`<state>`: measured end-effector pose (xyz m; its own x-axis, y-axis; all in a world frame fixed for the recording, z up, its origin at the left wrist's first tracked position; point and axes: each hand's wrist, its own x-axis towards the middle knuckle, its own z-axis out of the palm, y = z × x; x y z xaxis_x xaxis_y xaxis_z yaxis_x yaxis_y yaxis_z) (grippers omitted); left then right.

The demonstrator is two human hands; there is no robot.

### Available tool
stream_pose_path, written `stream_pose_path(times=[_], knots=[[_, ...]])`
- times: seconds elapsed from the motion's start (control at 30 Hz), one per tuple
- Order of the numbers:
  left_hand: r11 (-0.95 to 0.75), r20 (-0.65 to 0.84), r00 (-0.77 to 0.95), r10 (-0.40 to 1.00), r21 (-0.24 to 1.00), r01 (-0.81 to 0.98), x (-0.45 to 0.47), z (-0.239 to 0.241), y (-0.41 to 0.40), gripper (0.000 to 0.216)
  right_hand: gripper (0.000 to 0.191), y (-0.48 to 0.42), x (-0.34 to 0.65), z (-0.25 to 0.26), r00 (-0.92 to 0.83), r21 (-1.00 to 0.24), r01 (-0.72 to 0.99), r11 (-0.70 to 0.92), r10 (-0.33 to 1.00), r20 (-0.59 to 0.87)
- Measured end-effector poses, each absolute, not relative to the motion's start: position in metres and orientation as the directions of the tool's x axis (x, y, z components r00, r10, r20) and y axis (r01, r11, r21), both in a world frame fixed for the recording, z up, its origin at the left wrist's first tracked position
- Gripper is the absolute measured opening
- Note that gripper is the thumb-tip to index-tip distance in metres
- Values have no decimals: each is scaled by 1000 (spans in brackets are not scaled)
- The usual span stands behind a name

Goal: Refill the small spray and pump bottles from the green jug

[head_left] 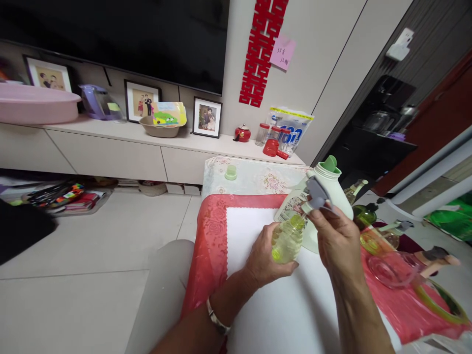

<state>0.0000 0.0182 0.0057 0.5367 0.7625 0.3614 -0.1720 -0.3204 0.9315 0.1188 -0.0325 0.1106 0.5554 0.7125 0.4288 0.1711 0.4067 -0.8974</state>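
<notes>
My left hand (263,258) is wrapped round a small clear bottle (288,238) holding yellow-green liquid, held tilted above the white cloth (258,305). My right hand (337,241) pinches the grey spray-pump head (317,194) that sits at the bottle's neck. Just behind both hands stands a large pale-green detergent jug (332,184) with its green cap flipped up. A small green cap (230,172) lies alone on the flowered cloth farther back.
To the right of the table's red cloth (210,241) are a green glass bottle (365,214), a clear pink bowl (391,268) and more pump bottles. A low white cabinet (110,147) with photo frames, jars and a pink basin runs along the wall. Tiled floor lies left.
</notes>
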Motion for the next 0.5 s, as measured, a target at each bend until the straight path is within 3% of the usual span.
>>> stream_pose_path(times=[0.17,0.3,0.4,0.5], knots=[[-300,303,546,781,949,-97,0,5,18,91,22,-47,116,153,657,-705,275,653,408,634],[-305,283,513,810,951,-44,0,4,19,91,13,-70,127,181,658,-602,444,664,215,722],[-287,267,478,837,957,-33,0,5,20,90,16,-89,147,181,734,-682,409,606,227,641],[-263,250,461,851,964,-38,0,6,20,87,24,-104,170,158,853,-770,240,592,250,459]])
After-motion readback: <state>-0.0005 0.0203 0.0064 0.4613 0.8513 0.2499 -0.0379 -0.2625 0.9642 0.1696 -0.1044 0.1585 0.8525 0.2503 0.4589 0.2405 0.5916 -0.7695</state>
